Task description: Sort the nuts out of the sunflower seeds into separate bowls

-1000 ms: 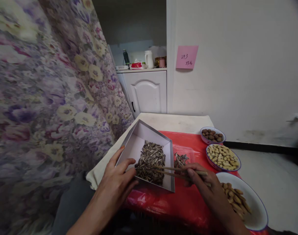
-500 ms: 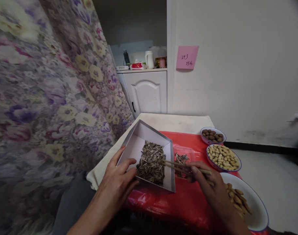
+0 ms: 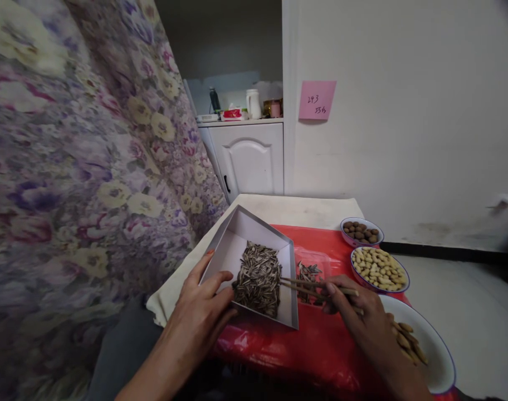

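A white cardboard box (image 3: 237, 234) lies on the red plastic sheet (image 3: 321, 340), with a heap of striped sunflower seeds (image 3: 258, 275) inside. My left hand (image 3: 199, 312) grips the box's near left corner, thumb inside the rim. My right hand (image 3: 358, 317) is closed on a pair of wooden chopsticks (image 3: 310, 287). Their tips reach over the box's right wall to the edge of the seed heap. A small pile of seeds (image 3: 309, 274) lies on the red sheet just right of the box.
Three blue-rimmed bowls stand along the right: brown nuts (image 3: 361, 231), peanuts (image 3: 379, 269), almonds (image 3: 421, 348) under my right wrist. A floral curtain (image 3: 91, 167) hangs at left. A white cabinet (image 3: 248, 156) stands behind, a pink note (image 3: 316, 100) on the wall.
My right hand has drawn the chopsticks to the right, from deep across the seed heap to its right edge. The left hand and box have stayed put.
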Available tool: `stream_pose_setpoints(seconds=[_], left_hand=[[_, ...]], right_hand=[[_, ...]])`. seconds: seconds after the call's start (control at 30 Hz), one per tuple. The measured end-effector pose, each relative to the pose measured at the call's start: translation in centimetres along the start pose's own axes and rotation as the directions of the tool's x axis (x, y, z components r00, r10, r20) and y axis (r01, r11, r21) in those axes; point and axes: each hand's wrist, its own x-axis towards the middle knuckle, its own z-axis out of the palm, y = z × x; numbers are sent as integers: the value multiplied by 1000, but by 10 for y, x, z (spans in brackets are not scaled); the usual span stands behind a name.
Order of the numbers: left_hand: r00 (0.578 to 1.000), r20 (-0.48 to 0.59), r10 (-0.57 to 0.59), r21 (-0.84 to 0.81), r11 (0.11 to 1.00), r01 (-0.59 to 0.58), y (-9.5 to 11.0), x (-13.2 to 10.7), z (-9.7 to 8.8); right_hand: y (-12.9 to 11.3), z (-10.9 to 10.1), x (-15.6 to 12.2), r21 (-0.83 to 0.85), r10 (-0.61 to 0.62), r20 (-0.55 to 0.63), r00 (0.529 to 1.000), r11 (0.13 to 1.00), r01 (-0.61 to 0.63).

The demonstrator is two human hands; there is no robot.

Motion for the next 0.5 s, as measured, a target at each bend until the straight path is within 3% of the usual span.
stream_pose_setpoints(seconds=[0.2, 0.5], left_hand=[[1000, 9, -6, 3, 1000, 6, -1, -1, 1], [1000, 5, 16, 12, 1000, -16, -4, -1, 1]], right_hand=[[2, -3, 0, 21, 16, -5, 1000, 1000, -16], [7, -31, -8, 11, 71, -207, 976, 997, -70]])
